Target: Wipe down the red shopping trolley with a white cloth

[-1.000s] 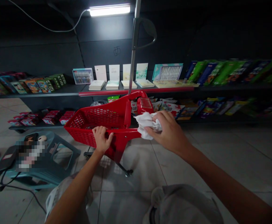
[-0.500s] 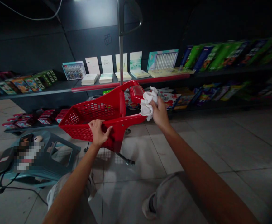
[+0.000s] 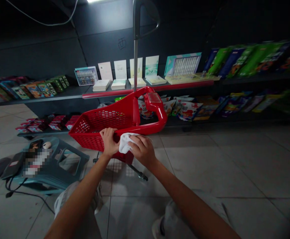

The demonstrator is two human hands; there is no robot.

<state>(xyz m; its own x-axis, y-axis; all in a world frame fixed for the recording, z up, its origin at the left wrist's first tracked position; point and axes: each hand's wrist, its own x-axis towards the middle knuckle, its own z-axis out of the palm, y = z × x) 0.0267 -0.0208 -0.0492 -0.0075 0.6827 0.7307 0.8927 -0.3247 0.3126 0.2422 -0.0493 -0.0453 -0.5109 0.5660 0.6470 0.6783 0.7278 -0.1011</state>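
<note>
A red plastic shopping cart (image 3: 147, 128) with perforated basket walls stands in front of me, its handle to the right. My left hand (image 3: 109, 142) is hooked over the near rim of the basket, fingers on the inner side. Just right of it, my right hand (image 3: 144, 151) presses a crumpled white cloth (image 3: 125, 142) against the cart's near side, below the handle. The cloth partly hides that side panel. A grey pole (image 3: 136, 63) with a looped top rises behind the cart.
A blue-grey plastic stool (image 3: 71, 151) at left carries a dark device, cables and small items. Behind the cart, a shelf edge (image 3: 179, 85) fronts books and boxed sets. Snack bags (image 3: 188, 109) fill the lower shelf, with green and blue packets (image 3: 244, 59) at right.
My right hand has brought the cloth from the cart's handle down and left to the near side panel, close to my left hand. The left hand stays on the rim. The view has shifted slightly.
</note>
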